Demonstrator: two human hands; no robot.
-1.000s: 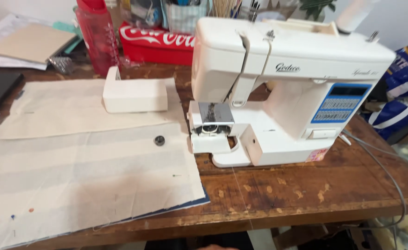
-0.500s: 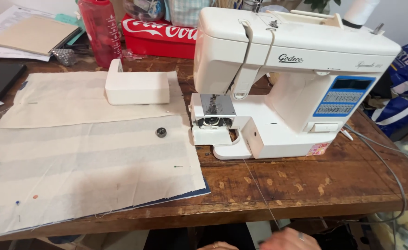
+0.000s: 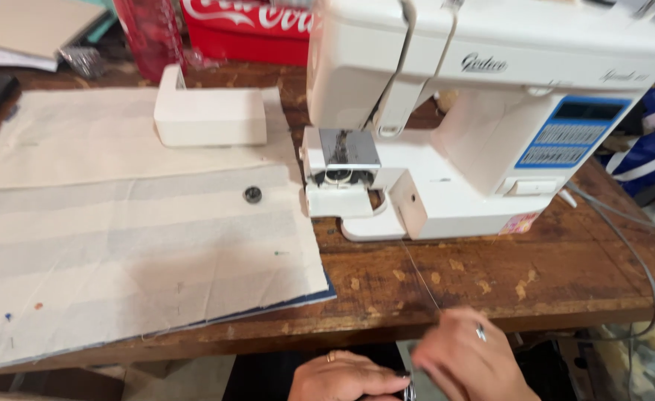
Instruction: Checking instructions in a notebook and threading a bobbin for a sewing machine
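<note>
Both hands low at frame bottom, below the near edge of the wooden table (image 3: 491, 282). Left hand (image 3: 346, 377) curled, fingers closed narrow around a small dark object (image 3: 407, 388) at its fingertips; object mostly hidden, cannot tell what it is. Ring on one finger. Right hand (image 3: 470, 364) just beside the left, fingertips meeting it at the same small object, fingers pinched together; ring on this one too.

Thin thread (image 3: 419, 275) running taut from the base of the white sewing machine (image 3: 483, 111) down across the table edge into the pinch of the right hand. Thread end itself hidden between the fingers.

Sewing machine upright on the table, needle area and open bobbin bay (image 3: 338, 178) facing left, blue control panel (image 3: 569, 134) on the front. Grey cable (image 3: 632, 245) trailing off the right side.

Left of the machine: pale striped fabric (image 3: 134, 252) laid flat, near corner overhanging a dark blue layer (image 3: 320, 297) underneath. Small dark round button (image 3: 252, 194) lying on the fabric, near the machine base, not touching it. White plastic extension-table piece (image 3: 208, 115) sitting on the fabric further back. Red case (image 3: 245, 30) and red bottle (image 3: 145, 33) at the rear edge. Coloured pin heads (image 3: 8, 317) at the fabric's left end.
</note>
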